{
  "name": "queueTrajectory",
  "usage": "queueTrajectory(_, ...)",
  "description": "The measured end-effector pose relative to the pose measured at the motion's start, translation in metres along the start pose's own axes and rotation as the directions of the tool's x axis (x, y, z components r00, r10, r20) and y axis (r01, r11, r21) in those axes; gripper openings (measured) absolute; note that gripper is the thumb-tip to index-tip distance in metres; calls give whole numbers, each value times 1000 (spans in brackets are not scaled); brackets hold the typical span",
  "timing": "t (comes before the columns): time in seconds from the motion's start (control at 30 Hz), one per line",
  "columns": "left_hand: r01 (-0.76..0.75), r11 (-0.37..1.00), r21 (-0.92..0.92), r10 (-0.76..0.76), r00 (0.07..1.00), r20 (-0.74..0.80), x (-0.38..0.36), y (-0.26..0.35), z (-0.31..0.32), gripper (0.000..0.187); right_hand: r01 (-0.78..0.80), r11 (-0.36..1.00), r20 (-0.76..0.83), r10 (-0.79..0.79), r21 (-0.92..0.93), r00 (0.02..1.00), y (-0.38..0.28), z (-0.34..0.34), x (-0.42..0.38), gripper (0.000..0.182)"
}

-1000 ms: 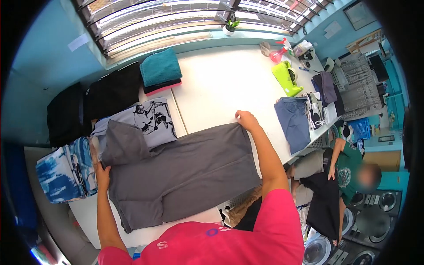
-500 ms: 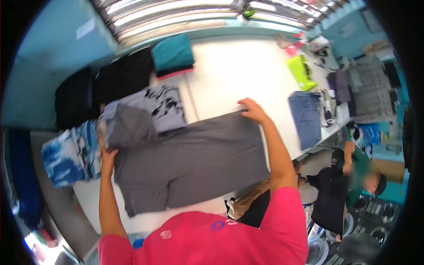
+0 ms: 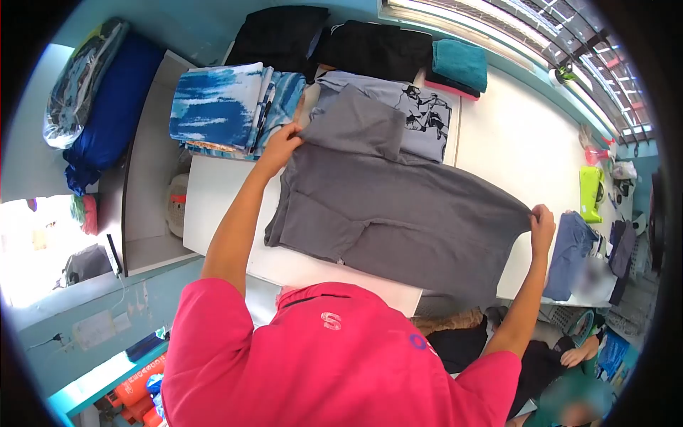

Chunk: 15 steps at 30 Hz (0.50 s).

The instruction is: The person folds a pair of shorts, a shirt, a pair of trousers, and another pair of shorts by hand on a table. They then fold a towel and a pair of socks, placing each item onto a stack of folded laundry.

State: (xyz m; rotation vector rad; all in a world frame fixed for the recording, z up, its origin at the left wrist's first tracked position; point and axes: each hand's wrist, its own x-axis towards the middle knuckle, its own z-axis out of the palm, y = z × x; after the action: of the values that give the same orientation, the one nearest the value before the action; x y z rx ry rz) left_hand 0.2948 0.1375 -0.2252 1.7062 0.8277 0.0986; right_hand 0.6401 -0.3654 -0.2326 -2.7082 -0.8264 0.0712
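Observation:
A dark grey garment (image 3: 398, 206) lies spread across the white table, with one part folded over at its upper left. My left hand (image 3: 286, 142) pinches its left edge beside that fold. At the far right corner, my right hand (image 3: 543, 219) has thumb and fingers closed on the fabric. Under the garment's upper edge is a light grey shirt (image 3: 432, 128) with a black print. Next to my left hand sits a folded stack of blue and white patterned cloth (image 3: 217, 107).
Folded black clothes (image 3: 373, 51) and a teal folded cloth (image 3: 460, 64) line the back wall. Blue-grey shorts (image 3: 569, 249) and a bright yellow-green pack (image 3: 590, 192) lie at the right. A co-worker's hand (image 3: 580, 352) handles black cloth at lower right. An open shelf (image 3: 153, 164) stands left.
My view has turned left. My right hand, loosely spread at the garment's corner before, now pinches it. My left hand stays on the left edge.

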Motion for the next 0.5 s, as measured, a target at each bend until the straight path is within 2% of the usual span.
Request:
queueTrajectory(0.07, -241, 961, 138, 256, 961, -102, -32, -8, -5, 21, 90, 989, -214, -114, -120, 970, -3, -17, -38, 12)
queueTrajectory(0.1, -323, 920, 223, 358, 923, -138, -51, -13, -6, 21, 29, 997, -279, -48, -71, 959, -4, -18, -60, 11)
queueTrajectory(0.13, -397, 864, 311, 461, 870, -171, -70, -18, -6, 21, 29, 993, -363, -69, -114, 929, -2, -16, -82, 11)
queueTrajectory(0.17, -403, 860, 314, 473, 860, -193, -92, -26, -2, 21, -10, 995, -411, -32, -99, 911, -9, -14, -105, 13)
queueTrajectory(0.23, -382, 844, 377, 481, 850, -216, -127, -59, 5, 22, -52, 987, -387, -10, -149, 922, 1, 7, -147, 21)
queueTrajectory(0.33, -289, 780, 554, 443, 881, -164, -151, -122, 24, 27, -124, 975, -201, 86, -185, 976, -2, 32, -186, 26)
queueTrajectory(0.37, -201, 779, 594, 342, 930, -134, -154, -133, 31, 23, -123, 975, -209, 83, -184, 974, -3, 39, -190, 26)
queueTrajectory(0.4, -206, 777, 595, 351, 926, -137, -158, -133, 41, 23, -146, 970, -187, 110, -193, 976, -4, 46, -192, 26)
queueTrajectory(0.47, -18, 814, 580, 222, 933, -282, -161, -132, 58, 17, -165, 967, -173, 131, -195, 976, -6, 50, -194, 26)
queueTrajectory(0.5, -35, 836, 547, 222, 934, -279, -158, -131, 58, 18, -158, 972, -191, 125, -172, 974, -7, 48, -193, 25)
